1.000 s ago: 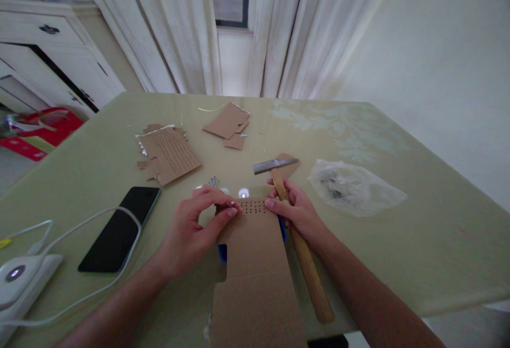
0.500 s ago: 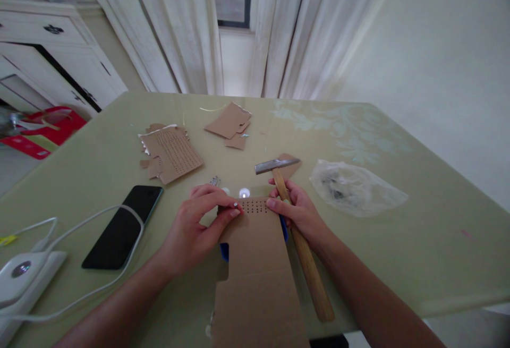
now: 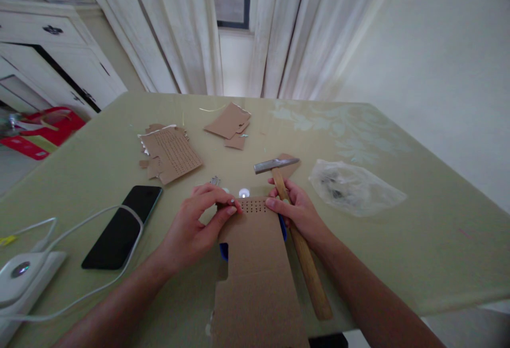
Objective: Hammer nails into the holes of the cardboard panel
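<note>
A long strip of brown cardboard [image 3: 255, 273] lies on the green table [image 3: 398, 242] in front of me, with rows of small holes near its far end, over something blue. My left hand [image 3: 195, 226] pinches a small nail against the far left corner of the strip. My right hand [image 3: 297, 210] grips a wooden-handled hammer [image 3: 297, 236], its metal head pointing left above the strip, and its fingertips press the strip's right edge.
A perforated cardboard piece [image 3: 169, 152] and torn scraps [image 3: 230, 122] lie farther back. A black phone [image 3: 123, 226] with a white cable [image 3: 79, 263] sits at left, beside a white device [image 3: 19, 276]. A clear plastic bag [image 3: 354, 187] lies at right. Loose nails [image 3: 215, 180] rest behind my left hand.
Almost nothing moved; my left fingers shifted slightly on the nail at the strip's corner. The view drifted a little.
</note>
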